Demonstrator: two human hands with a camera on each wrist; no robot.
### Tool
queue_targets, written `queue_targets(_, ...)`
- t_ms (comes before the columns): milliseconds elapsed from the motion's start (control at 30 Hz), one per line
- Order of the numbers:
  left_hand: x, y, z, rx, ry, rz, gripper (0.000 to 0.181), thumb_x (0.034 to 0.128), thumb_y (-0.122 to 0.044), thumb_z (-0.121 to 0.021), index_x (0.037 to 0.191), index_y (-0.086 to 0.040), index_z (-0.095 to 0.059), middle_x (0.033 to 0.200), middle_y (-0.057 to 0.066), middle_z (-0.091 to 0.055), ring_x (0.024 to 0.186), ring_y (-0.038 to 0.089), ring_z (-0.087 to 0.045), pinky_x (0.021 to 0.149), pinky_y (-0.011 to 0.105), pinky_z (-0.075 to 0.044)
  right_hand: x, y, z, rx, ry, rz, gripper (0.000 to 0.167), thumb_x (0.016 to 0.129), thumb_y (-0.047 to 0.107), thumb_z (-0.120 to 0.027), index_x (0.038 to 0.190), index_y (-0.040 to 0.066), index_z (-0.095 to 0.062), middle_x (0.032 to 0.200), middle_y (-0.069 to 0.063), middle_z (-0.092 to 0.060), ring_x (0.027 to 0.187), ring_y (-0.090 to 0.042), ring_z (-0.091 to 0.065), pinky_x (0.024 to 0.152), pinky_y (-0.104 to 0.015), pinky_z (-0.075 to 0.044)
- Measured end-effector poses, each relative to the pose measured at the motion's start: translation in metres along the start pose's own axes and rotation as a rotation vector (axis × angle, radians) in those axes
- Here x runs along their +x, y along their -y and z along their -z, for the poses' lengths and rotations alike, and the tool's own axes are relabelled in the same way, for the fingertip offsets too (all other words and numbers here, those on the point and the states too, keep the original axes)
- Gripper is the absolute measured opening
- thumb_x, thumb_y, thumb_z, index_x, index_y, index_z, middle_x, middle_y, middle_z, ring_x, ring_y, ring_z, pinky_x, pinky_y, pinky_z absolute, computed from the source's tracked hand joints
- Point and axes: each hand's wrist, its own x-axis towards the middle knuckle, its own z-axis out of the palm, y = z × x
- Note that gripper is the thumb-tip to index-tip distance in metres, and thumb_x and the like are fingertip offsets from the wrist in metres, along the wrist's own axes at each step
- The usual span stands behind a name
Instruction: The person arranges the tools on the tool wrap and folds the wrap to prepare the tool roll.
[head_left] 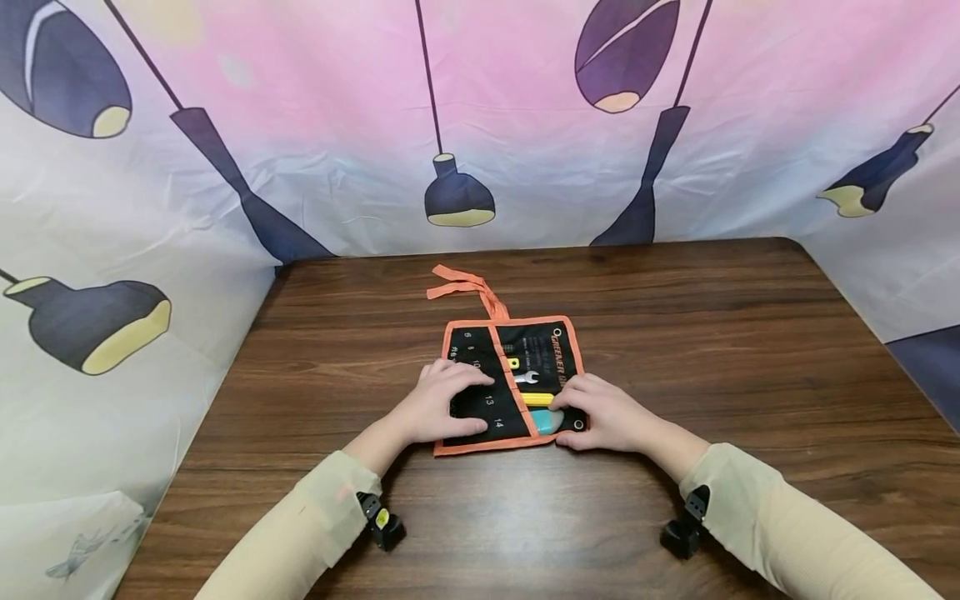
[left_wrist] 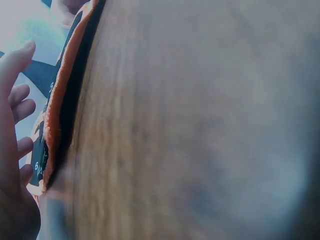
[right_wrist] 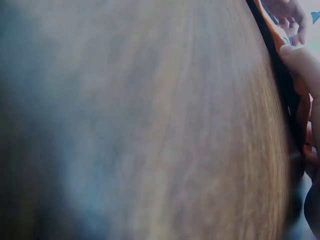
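A black fabric tool pouch (head_left: 510, 467) with orange trim lies unfolded on the wooden table. Its left part has a row of numbered pockets; yellow-handled tools (head_left: 537, 399), the head of a small wrench (head_left: 528, 377) and a teal tool (head_left: 545, 422) poke out at the right of them. My left hand (head_left: 444, 402) rests over the pocket side, thumb and fingers spread apart. Over the lower right corner lies my right hand (head_left: 603, 414), its index finger beside the ends of the yellow and teal tools, its thumb at the near edge. Some right fingers are hidden.
Orange tie straps (head_left: 480, 287) trail from the pouch's far edge. The brown wooden table (head_left: 712, 333) reaches back to a fabric backdrop (head_left: 525, 192) printed with lamps. Black wrist cameras (head_left: 386, 523) sit on both sleeves.
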Motion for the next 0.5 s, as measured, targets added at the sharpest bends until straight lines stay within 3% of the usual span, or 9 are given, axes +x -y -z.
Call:
queue_targets(233,-0.014,-0.001,-0.001,0.002,0.002,-0.044,0.055,0.0768,-0.051,-0.07,0.123,-0.022,-0.059,0.126,-0.004,-0.054,0.11,0.016,-0.04,0.088,0.043,-0.029,0.001,0.003,0.0,-0.049,-0.048,0.019,0.029,0.077,0.036,-0.074,0.102,0.024,-0.066,0.095,0.012,-0.057,0.088,-0.007,-0.052,0.075,-0.03,-0.045)
queue_targets(500,-0.023,0.0,0.002,0.003,0.038,-0.03,0.055,0.0756,-0.056,-0.069,0.12,-0.024,-0.06,0.123,-0.008,-0.054,0.106,0.013,-0.04,0.089,0.041,-0.031,0.001,0.003,0.001,-0.048,-0.055,0.016,0.027,0.078,0.032,-0.075,0.101,0.021,-0.07,0.095,0.009,-0.062,0.087,-0.008,-0.056,0.074,-0.031,-0.047)
